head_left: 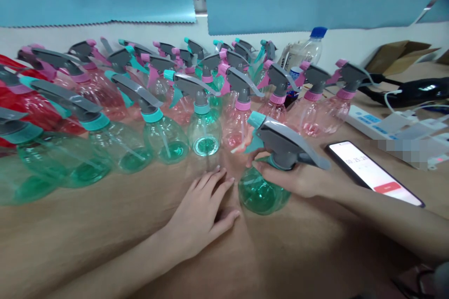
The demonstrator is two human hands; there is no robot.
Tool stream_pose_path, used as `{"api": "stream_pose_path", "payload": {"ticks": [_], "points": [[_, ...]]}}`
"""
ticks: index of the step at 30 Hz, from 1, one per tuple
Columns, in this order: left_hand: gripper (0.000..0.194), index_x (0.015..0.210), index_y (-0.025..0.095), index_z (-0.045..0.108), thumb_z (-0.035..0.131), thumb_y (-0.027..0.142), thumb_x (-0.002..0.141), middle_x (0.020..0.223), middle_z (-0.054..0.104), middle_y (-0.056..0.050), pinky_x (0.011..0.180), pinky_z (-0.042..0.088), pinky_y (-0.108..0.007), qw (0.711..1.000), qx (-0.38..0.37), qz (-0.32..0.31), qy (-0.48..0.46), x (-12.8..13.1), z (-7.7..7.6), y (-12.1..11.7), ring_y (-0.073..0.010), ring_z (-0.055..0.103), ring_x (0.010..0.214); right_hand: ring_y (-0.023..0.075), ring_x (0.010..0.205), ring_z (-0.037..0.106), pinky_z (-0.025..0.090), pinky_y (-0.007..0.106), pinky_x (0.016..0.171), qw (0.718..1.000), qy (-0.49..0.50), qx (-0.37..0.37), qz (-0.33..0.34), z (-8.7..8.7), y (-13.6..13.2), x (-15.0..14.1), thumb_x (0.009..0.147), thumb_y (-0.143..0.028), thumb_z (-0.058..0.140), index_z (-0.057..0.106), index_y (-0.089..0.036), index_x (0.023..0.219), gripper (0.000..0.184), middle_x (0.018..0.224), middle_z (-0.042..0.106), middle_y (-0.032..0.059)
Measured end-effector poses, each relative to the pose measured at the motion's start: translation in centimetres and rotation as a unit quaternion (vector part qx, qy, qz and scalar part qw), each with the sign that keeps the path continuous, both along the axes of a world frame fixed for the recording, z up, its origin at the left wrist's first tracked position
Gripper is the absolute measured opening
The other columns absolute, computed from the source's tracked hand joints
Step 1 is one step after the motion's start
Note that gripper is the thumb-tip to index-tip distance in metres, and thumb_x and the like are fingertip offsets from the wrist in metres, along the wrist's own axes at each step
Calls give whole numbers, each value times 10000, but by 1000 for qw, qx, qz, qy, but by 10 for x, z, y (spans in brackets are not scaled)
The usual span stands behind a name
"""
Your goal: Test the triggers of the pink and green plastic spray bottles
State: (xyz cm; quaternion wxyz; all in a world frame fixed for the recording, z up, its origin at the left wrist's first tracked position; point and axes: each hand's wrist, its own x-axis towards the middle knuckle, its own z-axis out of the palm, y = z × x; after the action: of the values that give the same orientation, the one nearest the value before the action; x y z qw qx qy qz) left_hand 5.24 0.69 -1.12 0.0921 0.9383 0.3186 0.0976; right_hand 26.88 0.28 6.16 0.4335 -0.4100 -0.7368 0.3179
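Observation:
A green spray bottle (pixel 261 194) with a grey and teal trigger head stands upright on the wooden table. My right hand (pixel 289 177) is wrapped round its upper body, just below the head. To its left, my left hand (pixel 206 205) lies flat on the tabletop, fingers spread and holding nothing. Straight ahead of that hand stands another green spray bottle (pixel 205 135) with a teal collar. A pink spray bottle (pixel 240 124) is beside it, behind the one in my grip.
Several more green and pink spray bottles (pixel 154 131) fill the back and left. On the right lie a phone (pixel 375 173) showing a timer and a white power strip (pixel 372 121) with cables. A blue-capped clear bottle (pixel 310 51) and an open cardboard box (pixel 396 58) stand by the wall.

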Motion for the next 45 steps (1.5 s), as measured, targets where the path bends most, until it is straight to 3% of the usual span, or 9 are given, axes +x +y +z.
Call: {"api": "stream_pose_path", "payload": {"ticks": [3,7,11,16,21,27,30,38,45], "points": [[525,1327,136,448,524,441,907,1399,443,-166,1015,361,-505,1000,-2,0,1,0,1,0,-322,386,1291,139,702,670,572,261,696,1000,7,-17,22,-7,1,2,709,-53,489,582,-258,1094,446,792,683,-39],[516,1323,140,444,527,431,906,1394,449,-163,1011,368,-508,1000,-1,0,-4,0,1,-1,-321,392,1288,154,856,686,571,282,808,1000,15,0,25,-12,2,3,703,-29,505,536,-276,1223,576,1050,689,-7],[495,1318,164,446,519,436,910,1403,442,-152,1011,368,-510,1000,1,0,-9,-1,0,0,-319,391,1291,174,863,693,580,306,796,1000,12,21,9,-11,2,0,708,-32,518,540,-285,1234,583,1111,683,1],[500,1309,153,457,529,438,905,1406,434,-158,1018,361,-509,1000,2,-1,-5,-1,-1,0,-324,381,1298,175,750,690,590,321,718,999,-17,32,-11,-10,2,-2,769,-120,535,508,-277,1273,529,1013,708,15],[499,1311,156,453,529,434,903,1402,440,-159,1019,359,-505,1000,1,1,-3,0,0,-1,-320,384,1296,169,760,692,592,318,746,999,-24,27,-20,-11,2,-2,780,-144,534,534,-264,1225,461,978,710,11],[512,1329,157,434,519,438,910,1403,440,-157,1017,361,-507,1000,1,0,-8,0,-1,-1,-317,379,1302,172,988,662,581,277,811,999,24,17,29,-13,3,0,746,-51,518,514,-284,1240,546,1270,596,7],[513,1329,153,437,518,437,910,1401,442,-158,1014,366,-504,1000,3,-1,-7,0,-1,-1,-315,383,1297,176,1018,654,584,270,800,999,31,3,32,-13,4,-1,749,-49,510,488,-292,1260,566,1286,586,-2],[516,1323,143,448,525,441,908,1401,439,-162,1030,352,-495,1000,2,-1,-7,0,0,-1,-314,380,1297,149,774,677,588,269,713,1000,13,-1,13,-12,4,-2,775,-103,533,509,-272,1190,449,1114,658,-8],[528,1327,129,444,529,441,909,1410,430,-167,1035,348,-490,1000,-1,-4,-8,1,1,-2,-310,368,1306,115,698,630,548,239,702,1000,-22,-11,-10,1,-3,-4,755,-40,470,528,-225,1078,377,1211,620,30]]}}
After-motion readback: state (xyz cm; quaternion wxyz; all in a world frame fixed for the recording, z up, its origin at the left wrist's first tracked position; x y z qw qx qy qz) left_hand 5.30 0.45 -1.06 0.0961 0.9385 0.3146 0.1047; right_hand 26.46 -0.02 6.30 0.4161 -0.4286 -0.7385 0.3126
